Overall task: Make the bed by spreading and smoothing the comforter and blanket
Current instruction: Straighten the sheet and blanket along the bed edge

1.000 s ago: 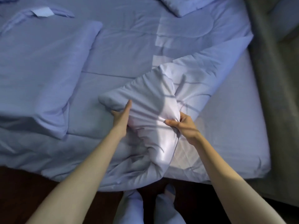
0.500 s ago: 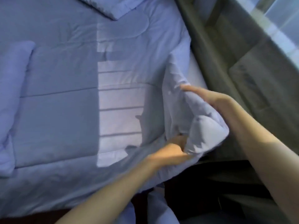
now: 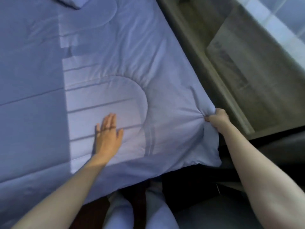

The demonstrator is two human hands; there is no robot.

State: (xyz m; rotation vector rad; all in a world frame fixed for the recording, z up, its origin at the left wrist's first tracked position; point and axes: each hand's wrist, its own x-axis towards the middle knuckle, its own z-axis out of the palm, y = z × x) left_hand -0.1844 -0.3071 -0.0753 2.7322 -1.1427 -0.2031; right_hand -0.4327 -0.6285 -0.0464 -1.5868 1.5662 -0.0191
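A pale blue quilted comforter lies spread over the bed and fills the left and middle of the head view. Its near right corner hangs over the bed's corner. My left hand lies flat on the comforter, palm down, fingers together and stretched out, in a patch of striped sunlight. My right hand is clenched on a bunch of the comforter's right edge, and creases fan out from that grip. No separate blanket can be told apart.
A pillow's corner shows at the top left. Right of the bed runs a grey padded bench or ledge, with a window beyond. My legs stand on dark floor at the bed's foot.
The folded-back corner of the comforter has been pulled out to the right and laid flat. My left hand let go and now presses flat; my right hand grips the edge farther right.
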